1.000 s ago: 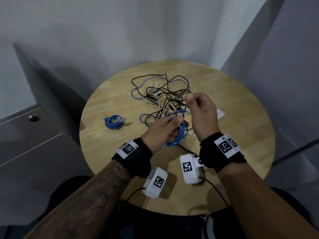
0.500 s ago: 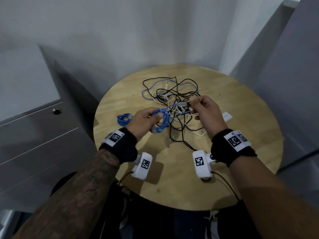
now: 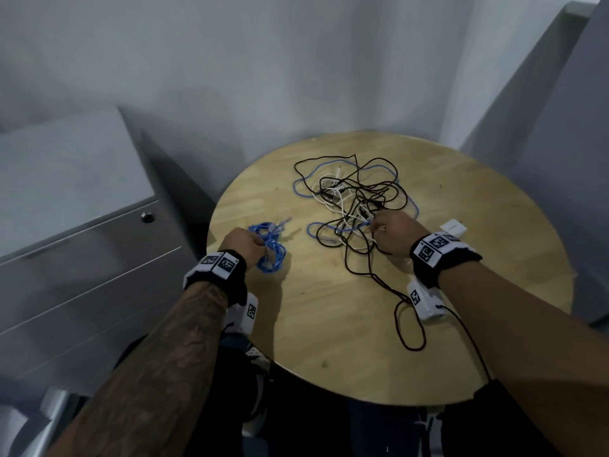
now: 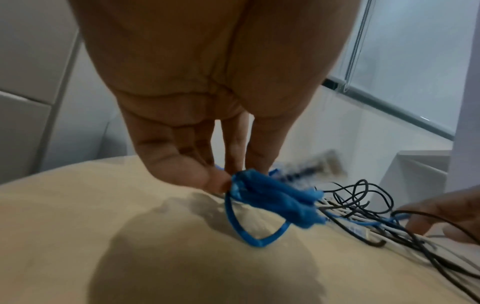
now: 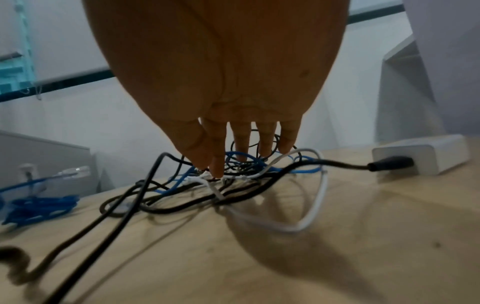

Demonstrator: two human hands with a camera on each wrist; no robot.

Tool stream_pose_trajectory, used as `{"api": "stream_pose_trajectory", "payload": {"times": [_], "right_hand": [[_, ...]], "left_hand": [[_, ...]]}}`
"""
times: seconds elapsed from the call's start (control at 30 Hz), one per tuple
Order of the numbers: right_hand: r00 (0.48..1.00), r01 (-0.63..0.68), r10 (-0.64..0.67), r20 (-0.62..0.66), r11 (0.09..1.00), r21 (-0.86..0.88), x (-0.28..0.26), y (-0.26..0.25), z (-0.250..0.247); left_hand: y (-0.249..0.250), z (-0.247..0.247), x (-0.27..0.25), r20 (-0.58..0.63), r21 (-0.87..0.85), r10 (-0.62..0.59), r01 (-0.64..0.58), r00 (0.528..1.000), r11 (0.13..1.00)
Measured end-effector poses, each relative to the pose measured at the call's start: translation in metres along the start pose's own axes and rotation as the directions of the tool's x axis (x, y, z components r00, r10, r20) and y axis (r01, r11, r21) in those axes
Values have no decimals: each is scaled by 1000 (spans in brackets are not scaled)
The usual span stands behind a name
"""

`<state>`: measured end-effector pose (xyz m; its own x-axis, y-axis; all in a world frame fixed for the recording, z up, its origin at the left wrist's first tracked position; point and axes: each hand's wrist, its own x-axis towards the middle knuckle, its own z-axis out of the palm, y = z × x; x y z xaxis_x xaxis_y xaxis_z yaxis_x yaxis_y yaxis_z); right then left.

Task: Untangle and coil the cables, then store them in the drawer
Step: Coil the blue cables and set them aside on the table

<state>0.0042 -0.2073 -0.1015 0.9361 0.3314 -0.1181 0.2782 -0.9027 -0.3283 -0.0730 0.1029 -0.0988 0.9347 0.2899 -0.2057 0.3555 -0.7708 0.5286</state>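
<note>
My left hand (image 3: 246,246) pinches a coiled blue cable (image 3: 273,257) between thumb and fingers (image 4: 218,181), low over the round wooden table (image 3: 329,341). The bundle (image 4: 275,202) hangs at my fingertips with one loop touching the wood. Just beyond it lies a second blue coil (image 3: 263,228). To the right, my right hand (image 3: 392,235) reaches into the tangle of black, white and blue cables (image 3: 352,196). Its thumb and index tip (image 5: 217,169) meet on a white cable (image 5: 315,203); the other fingers hang straight.
A grey drawer cabinet (image 3: 82,258) with a round lock (image 3: 147,217) stands left of the table, its drawers shut. A white power adapter (image 3: 454,227) with a black plug (image 5: 389,163) lies right of my right hand. A black cable loops toward the table's near edge (image 3: 408,324).
My left hand carried the blue coil left and down to the table beside the other coil. My right hand let go of the blue cable's end and dropped into the tangle.
</note>
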Motion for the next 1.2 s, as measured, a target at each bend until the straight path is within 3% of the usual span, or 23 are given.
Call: {"api": "stream_pose_trajectory", "payload": {"times": [0.1, 0.23, 0.33, 0.5, 0.6, 0.7, 0.77, 0.93, 1.03, 1.1, 1.17, 1.2], "right_hand": [[989, -43, 53, -135, 996, 75, -4, -2, -3], [914, 23, 104, -393, 952, 305, -8, -1, -25], [863, 94, 178, -472, 862, 498, -9, 6, -46], [785, 206, 210, -582, 798, 566, -27, 4, -92], [769, 276, 246, -590, 704, 654, -41, -5, -113], [809, 301, 221, -545, 641, 706, -54, -21, -123], [847, 323, 209, -488, 528, 785, -62, -31, -126], [961, 238, 128, -244, 67, 969, -68, -46, -124], [977, 196, 107, -182, -132, 972, -65, -47, -125], [976, 203, 126, -176, -261, 944, -63, -44, -126], [979, 201, 112, -171, -371, 907, -63, -43, -127], [976, 217, 112, -188, -369, 904, -61, -40, -128]], "left_hand": [[1, -2, 2, -14, -93, -43, 42, 999, 995], [11, -12, 4, -107, -63, 24, -31, 994, 998], [32, -16, -3, -201, -118, 120, -145, 972, 982], [97, -7, -18, -326, -274, 344, -436, 881, 857], [137, 13, -18, -182, -364, 460, -494, 869, 789], [166, 42, -18, 10, -449, 554, -491, 833, 746], [176, 58, -14, 14, -467, 571, -499, 821, 729], [194, 75, -12, -46, -528, 574, -507, 818, 681], [201, 78, -13, 33, -474, 614, -528, 789, 704], [201, 80, -14, 62, -517, 660, -542, 748, 663], [201, 80, -18, 13, -573, 678, -551, 735, 607], [202, 79, -20, -35, -616, 666, -541, 745, 573]]}}
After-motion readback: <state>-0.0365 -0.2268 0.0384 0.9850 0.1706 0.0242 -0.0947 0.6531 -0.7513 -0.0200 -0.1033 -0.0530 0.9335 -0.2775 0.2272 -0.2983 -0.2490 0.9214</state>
